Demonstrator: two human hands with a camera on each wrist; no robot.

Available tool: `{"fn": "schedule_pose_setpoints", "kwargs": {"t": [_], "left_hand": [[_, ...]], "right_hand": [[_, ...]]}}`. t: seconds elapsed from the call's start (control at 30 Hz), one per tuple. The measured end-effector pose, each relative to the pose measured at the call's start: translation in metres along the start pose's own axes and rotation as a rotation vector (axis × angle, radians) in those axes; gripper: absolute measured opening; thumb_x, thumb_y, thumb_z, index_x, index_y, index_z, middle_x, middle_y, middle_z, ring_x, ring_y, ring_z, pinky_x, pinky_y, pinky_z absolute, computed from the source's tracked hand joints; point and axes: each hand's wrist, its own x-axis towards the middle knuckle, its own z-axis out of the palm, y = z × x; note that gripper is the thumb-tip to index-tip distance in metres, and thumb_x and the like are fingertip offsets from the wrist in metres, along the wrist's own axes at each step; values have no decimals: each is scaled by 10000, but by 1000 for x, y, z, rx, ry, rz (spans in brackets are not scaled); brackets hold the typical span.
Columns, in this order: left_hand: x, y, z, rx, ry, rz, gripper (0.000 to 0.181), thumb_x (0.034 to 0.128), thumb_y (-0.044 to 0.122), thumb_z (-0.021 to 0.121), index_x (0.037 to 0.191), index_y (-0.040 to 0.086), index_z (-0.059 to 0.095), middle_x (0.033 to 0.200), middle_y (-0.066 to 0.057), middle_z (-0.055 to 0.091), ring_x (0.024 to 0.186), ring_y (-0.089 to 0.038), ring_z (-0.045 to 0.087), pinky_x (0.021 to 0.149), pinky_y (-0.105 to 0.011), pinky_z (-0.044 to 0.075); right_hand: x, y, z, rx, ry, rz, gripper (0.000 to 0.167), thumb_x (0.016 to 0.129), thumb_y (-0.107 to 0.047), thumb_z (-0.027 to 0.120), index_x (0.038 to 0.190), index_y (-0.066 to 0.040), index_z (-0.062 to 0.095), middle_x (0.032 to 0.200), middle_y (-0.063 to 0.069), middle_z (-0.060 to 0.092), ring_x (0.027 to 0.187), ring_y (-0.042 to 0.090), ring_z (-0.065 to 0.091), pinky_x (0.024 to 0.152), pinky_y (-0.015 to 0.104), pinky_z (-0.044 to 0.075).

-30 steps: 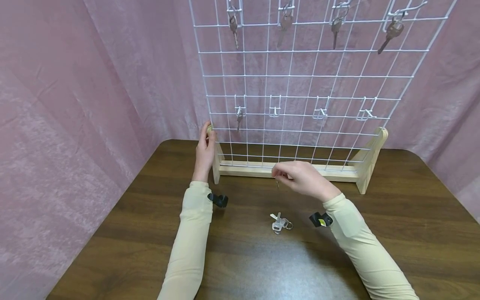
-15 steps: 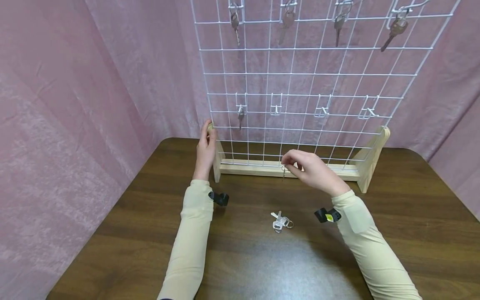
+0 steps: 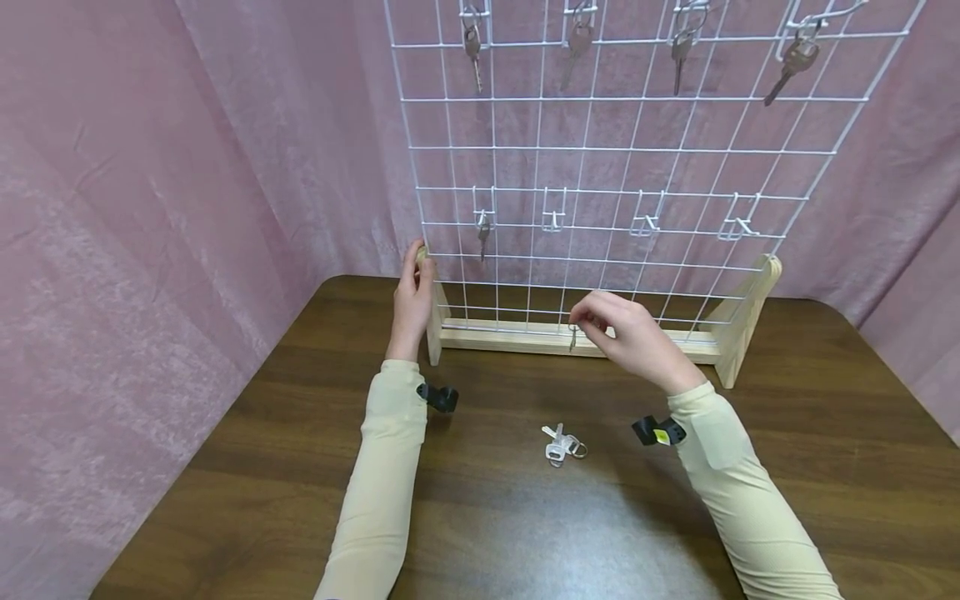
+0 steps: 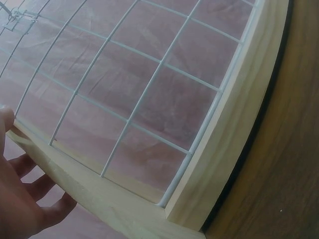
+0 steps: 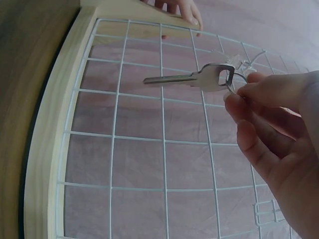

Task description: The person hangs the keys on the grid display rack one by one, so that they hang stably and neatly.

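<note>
From where I stood, the right grip (image 3: pixel 618 329) was pinching the key's (image 5: pixel 202 79) ring (image 5: pixel 241 75) between thumb and finger, and the key just dangled right below, long side up-and-down, tip lowest. Bare hook (image 3: pixel 553 223) sat above that grip, slightly left. Left grip (image 3: pixel 412 296) was way farther from the key, curled round the stand's wooden side (image 4: pixel 99 194).

The wire grid (image 3: pixel 622 150) shows a smooth, coated-looking finish. The base bar (image 3: pixel 510 340) below it is matt, grained wood. The key (image 5: pixel 212 77) in front is shiny metal; the tabletop (image 3: pixel 487 533) beneath, glossy wood-grain; the curtain (image 3: pixel 247 167) behind, velvety cloth.
</note>
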Motion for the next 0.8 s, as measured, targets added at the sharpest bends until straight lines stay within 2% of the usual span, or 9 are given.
{"fn": "schedule_pose_setpoints", "kwargs": {"t": [0.4, 0.63, 0.8], "left_hand": [[0, 1, 0, -11, 0, 6, 483, 1023, 460, 399, 1487, 337, 352, 1309, -192, 568, 1163, -407, 551, 884, -487, 442], [-1, 1, -2, 7, 6, 2, 464, 1024, 455, 405, 1476, 359, 359, 1322, -155, 570, 1119, -309, 569, 881, -451, 453], [0, 0, -1, -8, 6, 5, 461, 1024, 446, 414, 1474, 359, 363, 1315, -160, 570, 1109, -308, 566, 866, -418, 452]], "right_hand": [[1, -3, -1, 17, 76, 48, 171, 847, 103, 644, 904, -56, 665, 853, 11, 656, 787, 57, 569, 734, 115, 457], [2, -7, -1, 41, 121, 115, 147, 852, 88, 653, 907, -45, 680, 879, 38, 682, 800, 94, 602, 765, 89, 449], [3, -8, -2, 87, 137, 194, 144, 874, 69, 637, 921, -58, 686, 895, 43, 690, 805, 27, 600, 766, 64, 454]]}}
